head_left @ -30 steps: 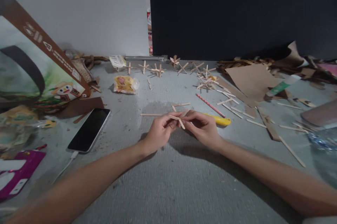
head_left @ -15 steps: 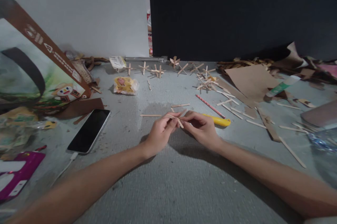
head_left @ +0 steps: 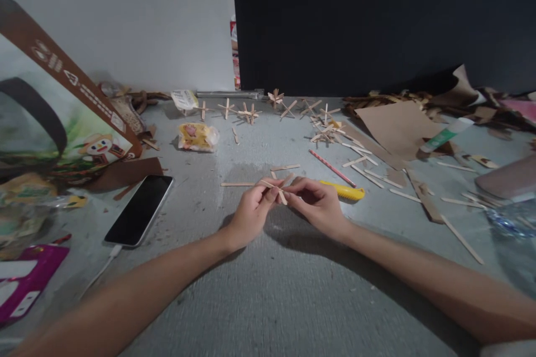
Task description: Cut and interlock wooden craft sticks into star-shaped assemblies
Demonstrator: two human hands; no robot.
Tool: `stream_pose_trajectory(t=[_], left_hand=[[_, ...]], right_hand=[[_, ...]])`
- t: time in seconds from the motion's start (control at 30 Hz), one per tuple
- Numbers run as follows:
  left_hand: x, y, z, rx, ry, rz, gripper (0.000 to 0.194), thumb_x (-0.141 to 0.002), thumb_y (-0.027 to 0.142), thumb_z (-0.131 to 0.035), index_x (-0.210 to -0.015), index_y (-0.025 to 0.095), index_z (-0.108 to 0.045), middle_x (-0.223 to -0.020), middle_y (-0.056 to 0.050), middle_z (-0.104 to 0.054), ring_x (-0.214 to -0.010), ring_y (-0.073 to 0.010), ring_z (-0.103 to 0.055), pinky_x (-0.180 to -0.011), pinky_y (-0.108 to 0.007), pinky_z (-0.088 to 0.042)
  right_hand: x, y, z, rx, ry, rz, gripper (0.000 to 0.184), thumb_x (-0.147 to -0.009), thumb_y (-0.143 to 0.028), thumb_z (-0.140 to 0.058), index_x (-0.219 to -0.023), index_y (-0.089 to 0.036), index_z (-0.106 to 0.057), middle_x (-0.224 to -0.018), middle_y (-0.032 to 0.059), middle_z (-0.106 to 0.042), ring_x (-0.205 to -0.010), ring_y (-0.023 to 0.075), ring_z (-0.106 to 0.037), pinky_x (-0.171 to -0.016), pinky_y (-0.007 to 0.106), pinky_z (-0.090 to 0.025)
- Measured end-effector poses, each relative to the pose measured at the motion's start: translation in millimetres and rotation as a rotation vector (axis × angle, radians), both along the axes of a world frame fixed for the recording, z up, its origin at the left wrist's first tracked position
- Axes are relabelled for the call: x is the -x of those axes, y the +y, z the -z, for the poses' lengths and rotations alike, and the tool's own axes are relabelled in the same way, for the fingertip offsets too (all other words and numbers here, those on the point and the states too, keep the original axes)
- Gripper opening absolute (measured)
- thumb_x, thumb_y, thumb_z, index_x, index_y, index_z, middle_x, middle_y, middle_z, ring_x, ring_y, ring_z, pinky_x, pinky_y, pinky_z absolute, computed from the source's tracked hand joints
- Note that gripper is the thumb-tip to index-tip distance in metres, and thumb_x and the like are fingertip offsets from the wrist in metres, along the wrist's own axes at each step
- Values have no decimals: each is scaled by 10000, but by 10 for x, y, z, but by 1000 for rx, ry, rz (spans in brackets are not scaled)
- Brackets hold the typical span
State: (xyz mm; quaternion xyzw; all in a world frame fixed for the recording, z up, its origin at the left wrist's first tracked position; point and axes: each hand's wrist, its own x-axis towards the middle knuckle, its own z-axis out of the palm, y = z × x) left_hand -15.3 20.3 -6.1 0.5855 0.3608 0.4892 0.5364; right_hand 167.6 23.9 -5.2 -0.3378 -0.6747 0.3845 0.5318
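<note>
One phone (head_left: 140,210), one glue stick (head_left: 446,136)

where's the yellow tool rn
In the head view, the yellow tool lies right of centre, partly behind the right hand, by the near end of the striped rod.

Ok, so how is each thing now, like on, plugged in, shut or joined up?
Held wooden sticks, crossed, can't tell if glued
Left hand, pinching them
Right hand, curled beside them, grip unclear
Phone, plugged in, screen dark
Yellow tool, lying down, partly hidden
Glue stick, lying down, cap unclear
Stick crosses, put together
Striped stick, lying down
</note>
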Motion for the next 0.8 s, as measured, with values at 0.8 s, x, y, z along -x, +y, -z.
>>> stream_pose_trajectory(t=[0.8], left_hand=[[-1,32,-37,-62,-61,51,435,-997,611,-665,-1102,189,-677,-754,14,-604,-625,-127,-507,-627,-272,-418]], right_hand=[[-31,36,7,29,60,-41,168,-947,-387,-788,-873,-237,-764,-805,27,-755,-755,172,-684,-706,327,-546]])
